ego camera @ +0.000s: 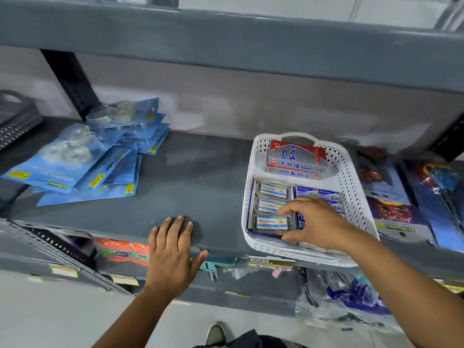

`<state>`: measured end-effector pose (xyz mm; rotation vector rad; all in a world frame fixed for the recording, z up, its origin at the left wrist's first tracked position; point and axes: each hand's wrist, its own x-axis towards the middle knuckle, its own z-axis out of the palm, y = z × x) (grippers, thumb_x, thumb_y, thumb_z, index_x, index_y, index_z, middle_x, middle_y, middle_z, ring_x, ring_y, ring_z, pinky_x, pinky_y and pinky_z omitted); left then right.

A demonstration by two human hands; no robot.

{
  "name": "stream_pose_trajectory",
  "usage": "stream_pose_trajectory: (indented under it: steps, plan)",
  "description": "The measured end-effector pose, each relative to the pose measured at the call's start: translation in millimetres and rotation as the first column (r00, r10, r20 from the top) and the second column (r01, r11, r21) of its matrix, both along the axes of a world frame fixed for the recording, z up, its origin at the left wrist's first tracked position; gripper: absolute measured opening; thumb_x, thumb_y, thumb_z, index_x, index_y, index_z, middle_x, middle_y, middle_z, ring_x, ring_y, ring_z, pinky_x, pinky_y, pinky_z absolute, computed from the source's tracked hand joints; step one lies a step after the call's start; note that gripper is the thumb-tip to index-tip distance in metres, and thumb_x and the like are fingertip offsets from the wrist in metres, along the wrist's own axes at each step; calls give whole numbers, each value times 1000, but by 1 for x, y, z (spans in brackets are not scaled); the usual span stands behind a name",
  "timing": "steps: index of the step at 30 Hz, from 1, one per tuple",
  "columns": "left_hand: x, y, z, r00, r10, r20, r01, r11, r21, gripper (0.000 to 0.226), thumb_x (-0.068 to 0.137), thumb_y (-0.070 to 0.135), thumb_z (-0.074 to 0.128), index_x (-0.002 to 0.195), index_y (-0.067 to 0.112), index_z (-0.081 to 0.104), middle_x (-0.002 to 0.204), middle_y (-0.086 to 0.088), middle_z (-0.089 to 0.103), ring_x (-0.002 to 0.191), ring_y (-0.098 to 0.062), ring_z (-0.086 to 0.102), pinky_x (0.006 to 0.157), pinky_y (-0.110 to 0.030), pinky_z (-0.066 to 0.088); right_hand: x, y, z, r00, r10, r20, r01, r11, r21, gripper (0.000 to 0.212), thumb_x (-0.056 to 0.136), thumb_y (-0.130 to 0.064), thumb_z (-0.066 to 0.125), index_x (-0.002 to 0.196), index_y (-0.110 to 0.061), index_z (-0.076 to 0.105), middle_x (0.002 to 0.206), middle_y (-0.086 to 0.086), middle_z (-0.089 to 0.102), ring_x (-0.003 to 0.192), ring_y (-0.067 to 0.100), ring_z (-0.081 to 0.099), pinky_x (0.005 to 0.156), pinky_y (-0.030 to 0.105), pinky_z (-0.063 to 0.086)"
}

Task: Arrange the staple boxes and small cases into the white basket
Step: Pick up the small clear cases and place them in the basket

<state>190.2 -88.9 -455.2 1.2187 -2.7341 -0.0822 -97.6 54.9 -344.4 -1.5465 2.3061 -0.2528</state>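
**Two hands at the shelf, one inside the white basket**

Nearest, the left hand [173, 249] lies flat on the front edge of the grey shelf [195, 172], fingers spread wide and holding nothing. The right hand [315, 223] reaches into the white basket [351, 177], which sits on the shelf to the right with its near rim overhanging the edge. Its thumb and fingers are narrowed around the near right corner of the closest small case [271, 223].

Three small clear cases with white labels lie in a column down the basket's left side. Under and beside them are blue staple boxes [319, 193]; the hand covers most of these, so their count cannot be told. At the basket's far end lie two red-and-silver boxes [297, 159], one stacked on the other.

Left, well apart from the basket, blue blister packs [75, 167] lie in a loose overlapping heap, too jumbled to count. A dark basket [17, 116] is cut off at the left edge. Dark packets [391, 197] right of the basket are blurred.
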Motion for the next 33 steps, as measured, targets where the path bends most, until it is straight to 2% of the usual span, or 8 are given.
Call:
stream_pose_trajectory:
  steps: [4,11,15,17,21,24,28,33]
  plan:
    - [0,1,2,1000,15,17,-15,1000,27,74,88,67,28,130,11,54,138,-17,55,130,-40,45,111,-57,28,1,1,2,996,22,-87,-21,1000,13,52,66,-58,78,112,-40,62,114,-18,57,117,13,41,101,31,29]
    - [-2,2,4,999,21,40,-23,999,34,76,88,67,26,129,10,55,136,-17,57,129,-41,47,110,-58,29,0,8,-1,992,55,-112,-54,998,12,47,74,-60,70,116,-39,66,130,-17,57,130,11,39,118,35,7]
    - [-1,3,5,999,23,42,-24,999,39,76,88,67,25,128,10,55,136,-18,56,129,-41,46,110,-58,29,5,12,-3,951,158,-266,-133,985,109,49,82,-66,55,124,-42,61,126,-16,56,128,13,39,119,44,7]
    - [-1,3,4,999,27,44,-29,999,36,77,88,67,24,128,10,54,136,-18,56,129,-41,47,110,-58,29,5,14,-2,946,185,-267,-156,980,125,52,82,-67,53,128,-43,58,128,-17,55,130,13,37,120,45,8]
    - [-2,4,5,998,28,48,-29,999,34,78,89,68,22,128,9,54,135,-19,57,129,-42,47,109,-59,30,-19,22,16,981,0,-193,-2,1000,-8,62,85,-59,57,141,-35,44,145,-7,47,133,18,40,115,38,25]
    - [-2,3,4,998,32,52,-34,999,33,78,88,68,21,128,9,54,136,-19,56,130,-42,46,110,-59,29,-40,31,19,963,-46,-264,79,990,116,81,87,-62,52,152,-23,23,162,2,22,146,22,23,119,38,19]
    - [-2,2,0,999,30,43,-30,999,18,79,87,68,23,128,8,54,136,-20,55,130,-43,44,111,-58,25,-34,25,-2,988,-49,-143,93,943,320,100,85,-73,37,153,-16,-12,160,9,-25,148,27,-17,122,43,-1]
    - [-1,2,0,998,27,56,-28,999,19,77,87,66,27,130,8,54,138,-19,54,130,-42,44,111,-56,23,-36,14,-19,992,-4,-123,51,922,384,99,85,-76,20,149,-13,-21,157,10,-32,145,24,-29,120,45,-10]
